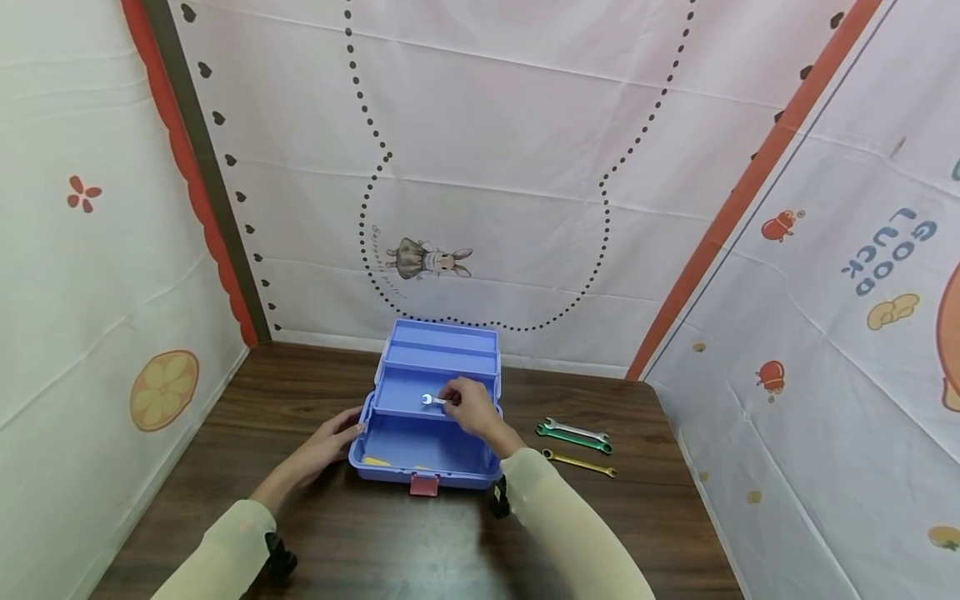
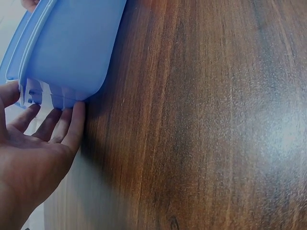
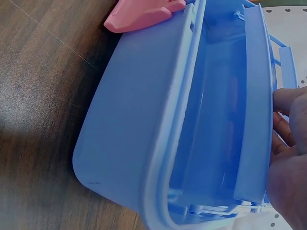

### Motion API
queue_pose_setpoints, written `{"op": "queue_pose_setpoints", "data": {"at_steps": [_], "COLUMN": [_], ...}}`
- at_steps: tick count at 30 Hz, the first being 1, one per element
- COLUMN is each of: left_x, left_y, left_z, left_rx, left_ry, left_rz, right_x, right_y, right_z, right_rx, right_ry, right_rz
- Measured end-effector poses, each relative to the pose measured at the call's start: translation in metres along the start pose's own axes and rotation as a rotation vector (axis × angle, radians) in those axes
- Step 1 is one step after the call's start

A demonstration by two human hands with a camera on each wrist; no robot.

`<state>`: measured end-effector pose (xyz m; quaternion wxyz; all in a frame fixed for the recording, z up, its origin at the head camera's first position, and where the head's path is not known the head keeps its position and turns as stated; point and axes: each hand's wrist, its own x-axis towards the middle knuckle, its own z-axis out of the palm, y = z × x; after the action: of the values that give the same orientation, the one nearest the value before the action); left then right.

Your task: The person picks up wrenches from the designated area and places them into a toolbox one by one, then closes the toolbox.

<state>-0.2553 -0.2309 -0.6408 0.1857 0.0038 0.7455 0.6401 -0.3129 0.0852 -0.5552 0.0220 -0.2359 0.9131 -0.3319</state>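
Observation:
A blue toolbox (image 1: 427, 480) stands opened on the table, its stepped trays raised at the back. Between thumb and fingers, my right hand (image 1: 471, 407) pinches a small silver wrench (image 1: 431, 400) over the lower tray (image 1: 397, 392). The right wrist view shows the right hand (image 3: 292, 143) at that tray's edge, with the wrench out of sight. Against the toolbox's left side rests my left hand (image 1: 330, 443). In the left wrist view, the left hand (image 2: 38, 148) has its fingers extended along the side wall and its thumb at the rim.
To the toolbox's right lie a silver wrench (image 1: 576, 430), a green wrench (image 1: 573, 437) and a yellow wrench (image 1: 579, 463). Yellow pieces (image 1: 377, 461) are in the toolbox's bottom. A pink latch (image 1: 424, 485) hangs at its front. Printed cloth walls surround the wooden table (image 1: 390, 542).

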Motion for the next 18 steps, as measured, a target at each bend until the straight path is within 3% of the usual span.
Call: {"op": "queue_pose_setpoints", "data": {"at_steps": [9, 18], "left_x": [0.002, 0.002], "left_y": [-0.001, -0.002], "left_z": [0.0, 0.001], "left_rx": [-0.007, -0.019], "left_ry": [0.01, 0.01], "left_rz": [0.011, 0.016], "right_x": [-0.002, -0.015], "right_y": [0.003, 0.008], "right_z": [-0.002, -0.022], "right_rx": [0.017, 0.03], "right_ry": [0.017, 0.049], "right_rz": [-0.023, -0.098]}}
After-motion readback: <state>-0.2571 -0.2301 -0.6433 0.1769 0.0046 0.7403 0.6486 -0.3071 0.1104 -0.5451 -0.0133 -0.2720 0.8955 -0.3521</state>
